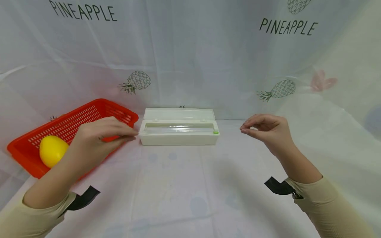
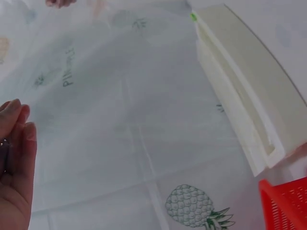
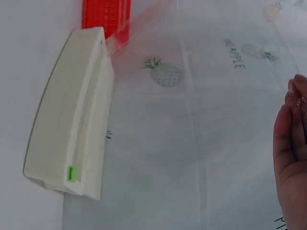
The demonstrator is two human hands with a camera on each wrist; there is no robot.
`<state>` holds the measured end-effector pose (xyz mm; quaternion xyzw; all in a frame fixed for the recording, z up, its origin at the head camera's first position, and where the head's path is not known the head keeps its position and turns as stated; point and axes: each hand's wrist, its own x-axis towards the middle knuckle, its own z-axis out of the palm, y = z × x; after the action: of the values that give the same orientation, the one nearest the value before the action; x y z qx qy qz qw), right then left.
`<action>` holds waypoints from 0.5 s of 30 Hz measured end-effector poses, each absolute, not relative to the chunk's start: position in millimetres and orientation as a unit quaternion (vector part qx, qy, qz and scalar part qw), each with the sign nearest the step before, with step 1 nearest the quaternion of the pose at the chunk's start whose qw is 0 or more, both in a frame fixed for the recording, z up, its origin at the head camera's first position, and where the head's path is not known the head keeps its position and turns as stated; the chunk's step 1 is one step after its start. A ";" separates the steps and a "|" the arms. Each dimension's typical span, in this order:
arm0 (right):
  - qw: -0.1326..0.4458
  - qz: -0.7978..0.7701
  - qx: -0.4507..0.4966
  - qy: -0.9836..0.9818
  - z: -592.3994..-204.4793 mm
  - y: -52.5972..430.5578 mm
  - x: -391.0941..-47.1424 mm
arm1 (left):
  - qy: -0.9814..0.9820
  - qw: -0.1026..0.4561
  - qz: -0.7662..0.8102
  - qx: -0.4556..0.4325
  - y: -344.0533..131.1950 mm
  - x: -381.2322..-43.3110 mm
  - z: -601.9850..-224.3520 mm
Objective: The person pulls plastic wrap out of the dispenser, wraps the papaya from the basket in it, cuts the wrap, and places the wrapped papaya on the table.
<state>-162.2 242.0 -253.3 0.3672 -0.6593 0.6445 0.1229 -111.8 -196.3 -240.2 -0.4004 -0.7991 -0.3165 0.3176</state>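
A white plastic wrap dispenser box (image 1: pixel 178 140) stands in the middle of the table, its lid (image 1: pixel 179 114) raised at the back. Inside lies a clear roll (image 1: pixel 178 129), and a small green piece (image 1: pixel 216 132) sits at the right end. My left hand (image 1: pixel 102 137) is just left of the box, thumb and fingertips pinched together. To the right of the box, my right hand (image 1: pixel 266 130) is raised with its fingertips pinched. Glossy clear plastic wrap (image 3: pixel 300 103) shows between the right fingers. The thin wrap spans between both hands, hardly visible in the head view.
A red plastic basket (image 1: pixel 81 115) stands at the left, partly behind the left forearm, with a yellow round object (image 1: pixel 53 150) in it. A pale curtain (image 1: pixel 190 49) with pineapple prints hangs behind. White cloth (image 1: pixel 178 198) covers the table.
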 end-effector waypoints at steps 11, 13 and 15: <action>0.038 0.637 0.375 -0.673 -281.3 255.1 -141.7 | -0.833 0.244 -0.341 -0.362 -200.0 -79.8 -264.3; 0.027 0.639 0.411 -0.650 -287.7 255.9 -142.7 | -0.838 0.243 -0.340 -0.352 -200.9 -76.5 -269.2; 0.014 0.637 0.450 -0.626 -294.6 256.7 -144.1 | -0.838 0.241 -0.341 -0.352 -202.1 -74.6 -274.3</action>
<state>-144.1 256.7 -294.6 0.4497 -0.6262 0.6368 0.0143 -74.6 -202.1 -274.3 -0.3517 -0.8378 -0.3411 0.2410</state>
